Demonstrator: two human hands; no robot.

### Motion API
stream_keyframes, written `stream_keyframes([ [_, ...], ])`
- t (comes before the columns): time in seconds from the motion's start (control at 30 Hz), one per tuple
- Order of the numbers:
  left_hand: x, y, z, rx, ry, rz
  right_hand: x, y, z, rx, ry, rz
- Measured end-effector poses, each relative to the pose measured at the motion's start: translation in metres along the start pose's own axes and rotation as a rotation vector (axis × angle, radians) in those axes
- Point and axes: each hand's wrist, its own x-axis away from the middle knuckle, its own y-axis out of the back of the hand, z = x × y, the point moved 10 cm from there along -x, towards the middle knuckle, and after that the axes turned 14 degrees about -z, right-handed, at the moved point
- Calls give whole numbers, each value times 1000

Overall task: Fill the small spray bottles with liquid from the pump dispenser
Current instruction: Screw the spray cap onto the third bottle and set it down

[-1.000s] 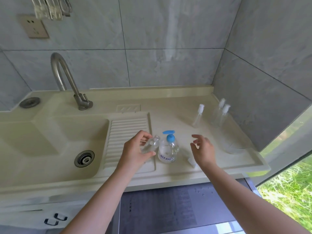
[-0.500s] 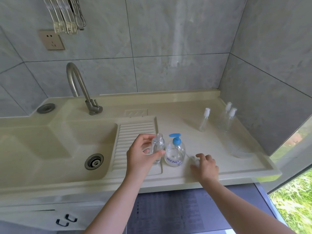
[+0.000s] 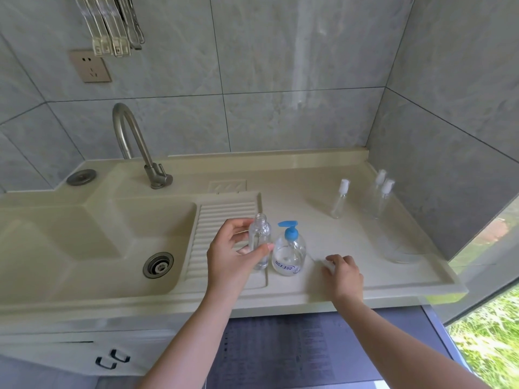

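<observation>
My left hand [image 3: 233,256] grips a small clear spray bottle [image 3: 259,234] with its top off, held upright just left of the pump dispenser [image 3: 289,255]. The dispenser is clear with a blue pump head and stands on the counter [image 3: 351,237]. My right hand [image 3: 341,272] rests on the counter to the dispenser's right, its fingers curled over a small white spray cap [image 3: 327,262] with a thin tube. Three more small capped spray bottles stand at the back right: one [image 3: 339,200] alone, two [image 3: 383,195] near the wall.
A sink basin [image 3: 98,242] with a drain [image 3: 158,264] lies at left, with a ribbed washboard [image 3: 222,220] beside it. The tap [image 3: 134,144] rises behind. A clear bowl [image 3: 401,251] sits at the counter's right edge. Wall tiles close the back and right.
My left hand has raised the open bottle upright beside the dispenser. My right hand has dropped from the air onto the counter and closed over the white cap.
</observation>
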Motion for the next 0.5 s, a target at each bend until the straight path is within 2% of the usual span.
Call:
stream_keyframes([
  [0.27, 16, -26, -6, 62, -5, 25, -16, 75, 23, -458, -62, -128],
  [0.43, 29, -52, -5, 23, -14, 65, -21, 131, 25, -781, -231, -138],
  [0.5, 30, -59, -4, 4, -29, 65, -22, 147, 30, -977, -319, -89],
])
